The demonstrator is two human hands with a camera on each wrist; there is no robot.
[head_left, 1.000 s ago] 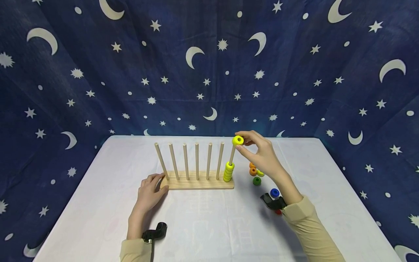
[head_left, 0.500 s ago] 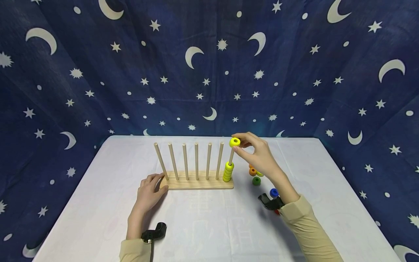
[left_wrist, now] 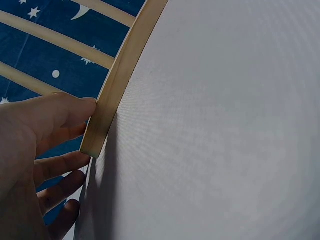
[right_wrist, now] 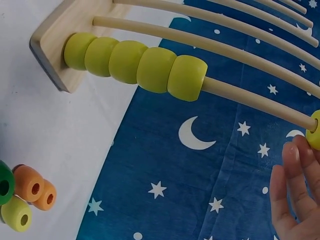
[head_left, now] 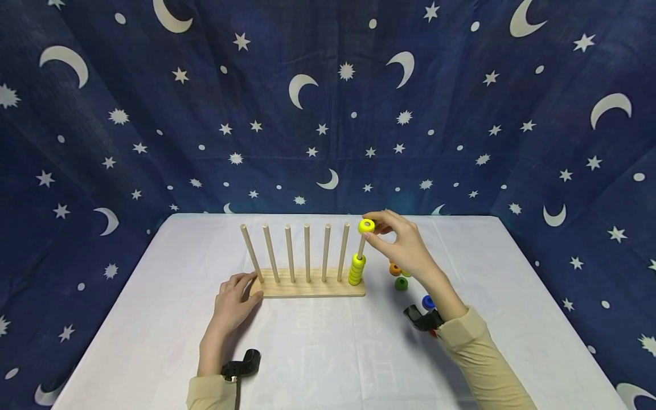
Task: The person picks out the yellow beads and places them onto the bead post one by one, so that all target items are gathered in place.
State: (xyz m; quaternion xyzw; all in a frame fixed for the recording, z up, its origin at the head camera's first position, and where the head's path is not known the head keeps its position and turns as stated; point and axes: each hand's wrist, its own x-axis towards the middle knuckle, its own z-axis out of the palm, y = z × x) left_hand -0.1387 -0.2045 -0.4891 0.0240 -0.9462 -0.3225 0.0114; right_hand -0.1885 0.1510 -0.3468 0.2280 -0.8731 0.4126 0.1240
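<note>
A wooden peg rack [head_left: 307, 290] stands on the white table, with several upright pegs in a row. My left hand [head_left: 234, 304] grips the rack's left end, thumb at the front and fingers behind; the left wrist view shows the thumb [left_wrist: 75, 109] against the base's edge. At the top of the rightmost peg, my right hand [head_left: 405, 245] pinches a yellow bead [head_left: 366, 226] between thumb and fingers. In the right wrist view the peg's tip meets this bead's hole [right_wrist: 314, 131]. Below it, several yellow beads [right_wrist: 160, 70] are stacked on the same peg. The other pegs carry no beads.
Right of the rack lie loose beads: orange [head_left: 394, 269], green [head_left: 401, 283], a yellow one [right_wrist: 16, 214] and blue [head_left: 427, 302]. A red bead [head_left: 433, 333] is mostly hidden under the right wrist's camera. A dark blue star-and-moon cloth [head_left: 328, 114] hangs around the table.
My right hand has moved slightly left and down, carrying the yellow bead from beside the rightmost peg's top onto its tip. The left hand and rack have stayed put.
</note>
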